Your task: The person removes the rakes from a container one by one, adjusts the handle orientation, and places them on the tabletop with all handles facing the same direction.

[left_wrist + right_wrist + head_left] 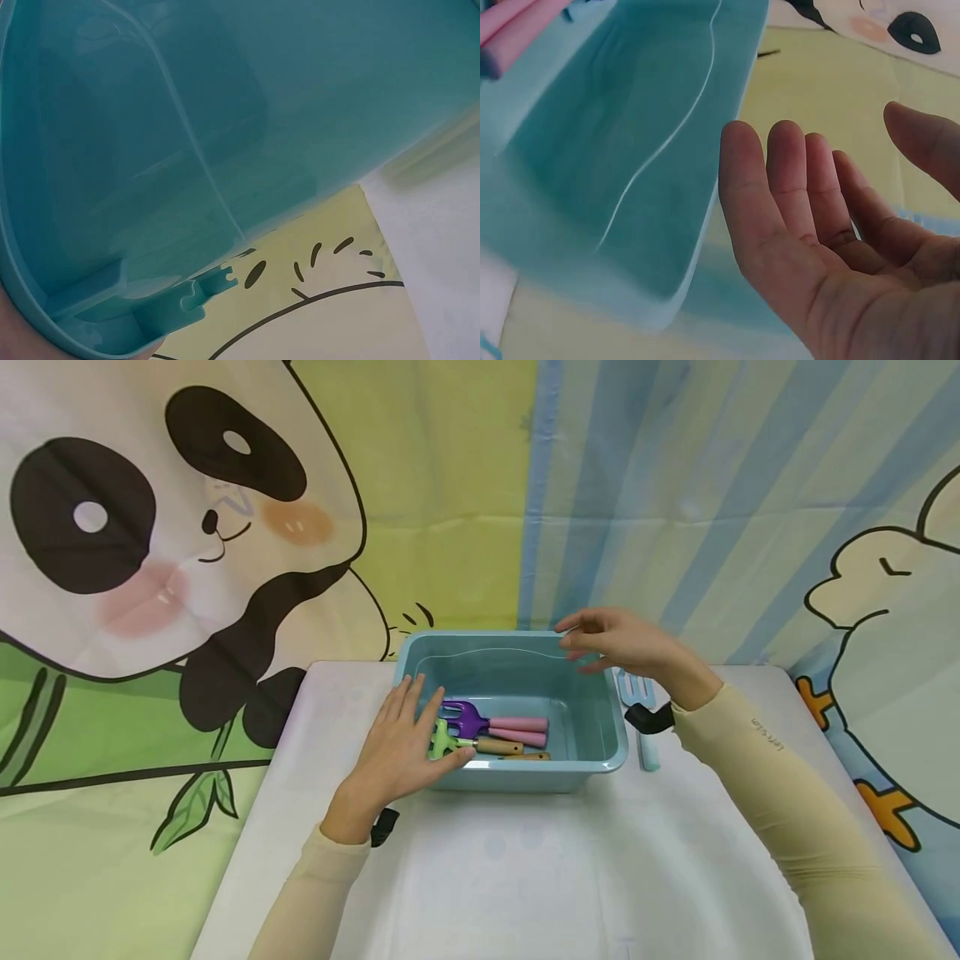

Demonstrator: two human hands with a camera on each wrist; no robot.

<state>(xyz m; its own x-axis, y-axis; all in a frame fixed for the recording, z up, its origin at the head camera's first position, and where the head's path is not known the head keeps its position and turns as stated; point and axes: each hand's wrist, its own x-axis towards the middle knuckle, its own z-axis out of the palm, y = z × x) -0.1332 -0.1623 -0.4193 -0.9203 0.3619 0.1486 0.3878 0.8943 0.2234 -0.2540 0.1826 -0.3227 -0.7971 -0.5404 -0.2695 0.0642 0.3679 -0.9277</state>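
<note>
A teal plastic bin stands on the table with several small garden tools inside. Among them are a purple hand fork beside pink handles, and a green hand rake near a wooden handle. My left hand is spread over the bin's left side, thumb out across the front rim. In the left wrist view the bin wall fills most of the picture. My right hand is at the back right rim, fingers loosely bent and apart from the thumb, holding nothing.
A light blue hand fork lies on the white-covered table just right of the bin, partly hidden by the right wrist's black strap. Behind the table hangs a printed cloth with a panda.
</note>
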